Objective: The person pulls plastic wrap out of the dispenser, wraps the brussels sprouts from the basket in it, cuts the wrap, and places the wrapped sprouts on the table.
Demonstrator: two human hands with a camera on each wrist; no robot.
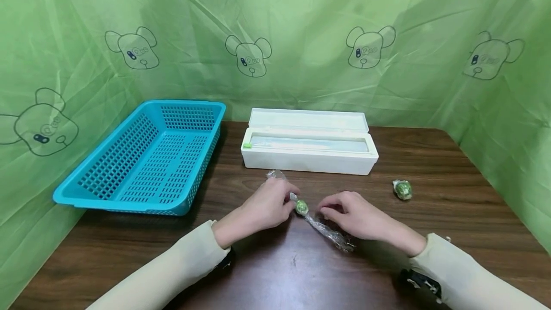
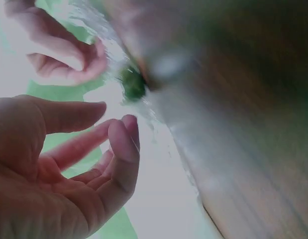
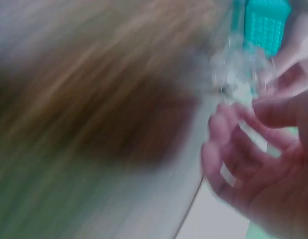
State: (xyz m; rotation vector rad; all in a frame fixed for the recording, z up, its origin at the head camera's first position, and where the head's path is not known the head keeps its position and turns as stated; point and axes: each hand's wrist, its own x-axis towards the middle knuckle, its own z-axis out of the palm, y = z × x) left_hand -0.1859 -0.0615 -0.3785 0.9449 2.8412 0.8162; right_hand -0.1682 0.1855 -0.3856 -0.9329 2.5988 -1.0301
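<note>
A small round green thing (image 1: 302, 207) lies on the table in clear plastic film, its exact kind unclear. One film tail (image 1: 329, 234) trails toward the near right; another film end (image 1: 276, 174) shows beyond the left hand. My left hand (image 1: 271, 203) is just left of the green thing. In the left wrist view, its thumb and bent fingers stand apart with nothing clearly held. To the right of the bundle, my right hand (image 1: 355, 215) hovers by the film with loosely curled fingers. The right wrist view is blurred, and contact with the film is hard to make out.
A white cling film box (image 1: 307, 162) with its lid raised stands behind the hands, a film roll inside. At the left is a blue plastic basket (image 1: 202, 166). Another film-wrapped green ball (image 1: 402, 190) lies to the right. Green curtains surround the wooden table (image 1: 465, 233).
</note>
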